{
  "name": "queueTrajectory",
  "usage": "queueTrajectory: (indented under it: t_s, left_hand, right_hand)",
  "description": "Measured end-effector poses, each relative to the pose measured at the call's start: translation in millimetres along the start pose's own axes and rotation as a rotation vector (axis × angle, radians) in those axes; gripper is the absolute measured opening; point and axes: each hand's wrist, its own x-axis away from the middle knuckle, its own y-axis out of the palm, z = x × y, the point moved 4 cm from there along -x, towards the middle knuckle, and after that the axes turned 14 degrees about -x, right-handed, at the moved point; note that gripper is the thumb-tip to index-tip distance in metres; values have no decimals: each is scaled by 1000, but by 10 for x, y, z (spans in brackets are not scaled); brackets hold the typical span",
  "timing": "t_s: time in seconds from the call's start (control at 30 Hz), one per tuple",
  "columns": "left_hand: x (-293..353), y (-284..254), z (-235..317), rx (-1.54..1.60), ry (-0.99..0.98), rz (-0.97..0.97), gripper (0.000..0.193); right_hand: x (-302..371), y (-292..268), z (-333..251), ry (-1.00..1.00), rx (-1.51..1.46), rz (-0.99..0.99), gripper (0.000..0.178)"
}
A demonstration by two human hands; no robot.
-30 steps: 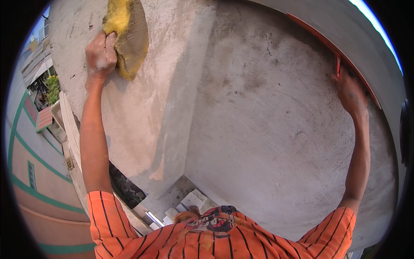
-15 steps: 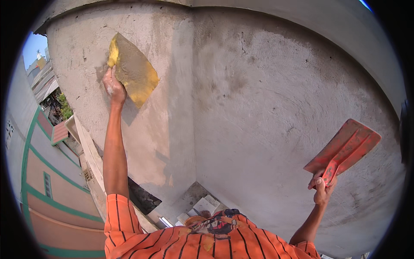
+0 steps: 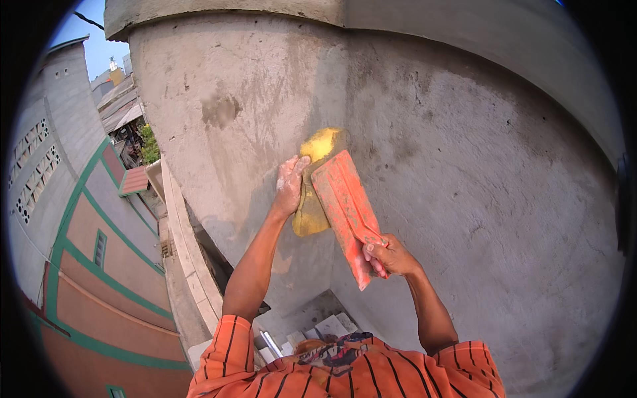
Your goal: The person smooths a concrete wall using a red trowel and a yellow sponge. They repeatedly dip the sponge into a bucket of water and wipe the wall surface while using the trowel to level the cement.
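My left hand, its skin smeared with pale dust, grips the left edge of a floppy yellow sponge stained grey with cement. The red plastic plastering float is in my right hand, with fingers wrapped round its handle. The float's blade stands tilted in front of the sponge and hides part of its right side; whether the two touch I cannot tell. Both are before the inner corner of the grey plastered wall. A dark damp patch marks the left wall face.
A concrete ledge overhangs the wall top. Below the corner lie several pale blocks or tiles. Left of the wall runs a pale parapet with a drop beyond it, and a building with green bands stands across.
My left hand has brought the sponge down and right from the left wall face. My right hand has swung the float inward to meet it at the corner. The view has shifted left.
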Motion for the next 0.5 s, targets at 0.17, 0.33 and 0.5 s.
queueTrajectory:
  t_s: [0.17,0.33,0.5]
  left_hand:
    - [-681,-645,-763,-194,137,466,29]
    - [-1387,-1375,-804,-333,207,428,23]
    - [-1450,-1263,-810,-557,502,503,18]
  right_hand:
    - [-42,-204,-31,-85,136,203,34]
    - [-580,-22,-944,-441,185,318,19]
    - [-1493,-102,-1762,-719,453,485,24]
